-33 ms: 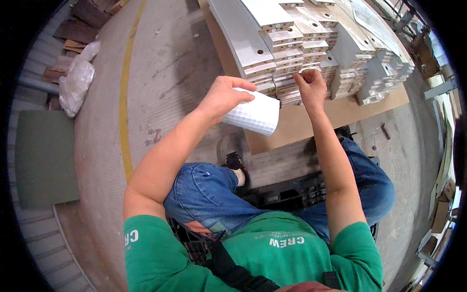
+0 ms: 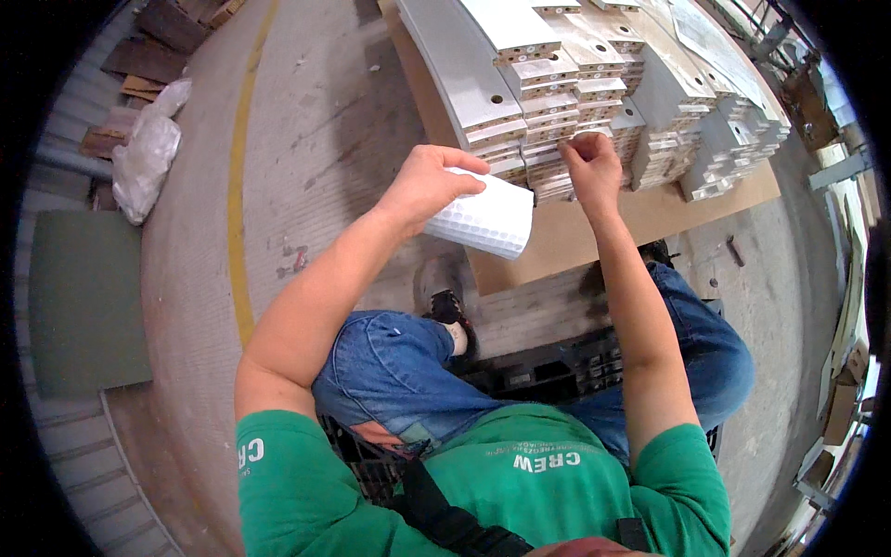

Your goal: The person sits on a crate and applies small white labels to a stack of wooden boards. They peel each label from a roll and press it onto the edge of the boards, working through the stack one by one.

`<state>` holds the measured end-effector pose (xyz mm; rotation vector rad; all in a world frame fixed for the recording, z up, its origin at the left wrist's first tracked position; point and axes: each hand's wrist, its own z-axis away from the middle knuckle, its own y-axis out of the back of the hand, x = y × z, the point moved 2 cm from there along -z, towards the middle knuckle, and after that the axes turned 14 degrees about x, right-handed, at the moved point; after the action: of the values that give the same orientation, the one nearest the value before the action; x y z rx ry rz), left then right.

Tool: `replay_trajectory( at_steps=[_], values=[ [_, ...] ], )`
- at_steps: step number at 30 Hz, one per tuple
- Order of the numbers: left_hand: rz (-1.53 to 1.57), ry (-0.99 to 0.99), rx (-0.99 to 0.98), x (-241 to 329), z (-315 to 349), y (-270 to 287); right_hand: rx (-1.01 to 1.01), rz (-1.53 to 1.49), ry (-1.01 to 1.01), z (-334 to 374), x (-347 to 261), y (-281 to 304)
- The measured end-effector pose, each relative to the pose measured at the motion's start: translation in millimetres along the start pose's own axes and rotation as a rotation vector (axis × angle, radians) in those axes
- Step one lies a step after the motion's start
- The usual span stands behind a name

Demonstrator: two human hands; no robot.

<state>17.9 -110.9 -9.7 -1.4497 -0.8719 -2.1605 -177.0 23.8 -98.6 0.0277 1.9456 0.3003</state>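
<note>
My left hand grips a curled white sheet of small round stickers by its upper edge, thumb on top. The dots run in rows along the part facing me. To the right, my right hand is closed in a pinch at the near ends of the stacked boards. Whatever is between its fingertips is too small to make out. These boards are pale, with holes in their top faces and small round marks on their cut ends. Whether my right fingertips touch a board end, I cannot tell.
Under the stacks lies a brown cardboard sheet. A black plastic pallet is beneath my legs. A yellow floor line runs along the left, beyond it a white plastic bag and a green panel. Metal framing stands at the right.
</note>
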Motion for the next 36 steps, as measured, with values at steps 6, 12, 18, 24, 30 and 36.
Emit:
replay_trajectory(
  at_steps=[6, 12, 18, 24, 30, 36],
  values=[
    [0.018, 0.009, -0.016, 1.2, -0.2, -1.4, -0.061, -0.052, 0.034, 9.3, -3.7, -11.7],
    [0.018, -0.027, -0.02, 1.7, 2.9, -0.7, -0.015, 0.013, 0.091, 10.1, -4.9, -14.8],
    [0.009, -0.044, -0.053, 2.7, 5.0, -1.2, 0.033, 0.161, 0.09, -2.3, -5.7, -1.2],
    [0.022, -0.145, -0.129, 9.3, 10.0, -3.1, -0.324, -0.301, -0.339, 2.9, -6.0, 30.8],
    [0.046, -0.258, -0.23, 15.3, 14.9, -9.0, -0.752, -0.428, -0.494, 48.7, -54.2, 40.0],
    [-0.297, -0.644, 0.096, 11.4, 18.6, -10.7, -0.854, -0.516, -0.683, 60.1, -43.1, 42.6]
  ],
)
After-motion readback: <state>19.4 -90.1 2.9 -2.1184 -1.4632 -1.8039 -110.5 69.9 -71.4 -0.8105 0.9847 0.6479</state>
